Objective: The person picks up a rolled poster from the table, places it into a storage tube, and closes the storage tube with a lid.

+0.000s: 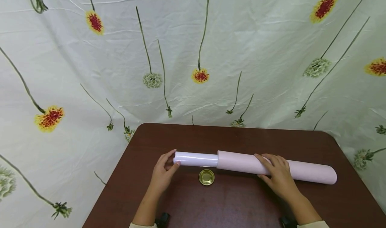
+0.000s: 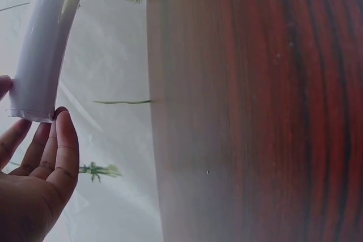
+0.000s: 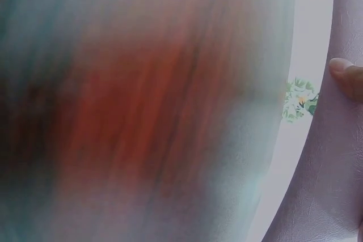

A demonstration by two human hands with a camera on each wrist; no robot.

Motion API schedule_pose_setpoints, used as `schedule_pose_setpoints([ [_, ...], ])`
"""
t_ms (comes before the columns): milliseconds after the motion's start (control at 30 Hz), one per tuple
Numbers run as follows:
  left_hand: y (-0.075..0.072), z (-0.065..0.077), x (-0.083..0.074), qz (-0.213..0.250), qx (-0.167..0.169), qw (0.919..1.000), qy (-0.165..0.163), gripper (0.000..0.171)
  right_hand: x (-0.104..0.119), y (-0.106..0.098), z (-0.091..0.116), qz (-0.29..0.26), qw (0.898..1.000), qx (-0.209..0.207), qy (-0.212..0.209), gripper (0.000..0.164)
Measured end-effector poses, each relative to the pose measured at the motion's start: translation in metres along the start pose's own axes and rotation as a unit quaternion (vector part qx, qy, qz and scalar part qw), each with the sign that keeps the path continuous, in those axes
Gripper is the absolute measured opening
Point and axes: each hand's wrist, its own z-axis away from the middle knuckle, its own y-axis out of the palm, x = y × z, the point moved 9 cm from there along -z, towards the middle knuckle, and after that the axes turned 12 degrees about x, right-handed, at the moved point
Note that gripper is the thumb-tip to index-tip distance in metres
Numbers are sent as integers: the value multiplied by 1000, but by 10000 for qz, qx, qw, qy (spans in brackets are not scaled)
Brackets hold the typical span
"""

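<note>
A glossy white paper roll [image 1: 196,159] sticks out of the left end of a pale pink tube [image 1: 241,162]; its other end is hidden inside. My left hand [image 1: 161,174] holds the roll's outer end between thumb and fingers. In the left wrist view, the fingertips of the left hand [image 2: 39,179] lie at the rim of the white roll [image 2: 45,49]. My right hand [image 1: 278,177] grips the tube near its middle from above. The right wrist view shows only the thumb [image 3: 351,77] against the pink tube [image 3: 340,162].
A small round gold-coloured lid [image 1: 206,177] lies on the dark brown table [image 1: 229,204], just in front of the roll. Behind the table hangs a white cloth [image 1: 175,53] printed with flowers.
</note>
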Motion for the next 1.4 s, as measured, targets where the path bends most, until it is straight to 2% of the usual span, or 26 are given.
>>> schedule_pose_setpoints([
  [733, 5, 0, -6, 73, -21, 9999, 103, 50, 3, 0, -1, -17, 10000, -42, -1, 92],
  [1400, 14, -1, -10, 361, 23, 9992, 191, 50, 7, 4, -2, -51, 9999, -74, -72, 92],
])
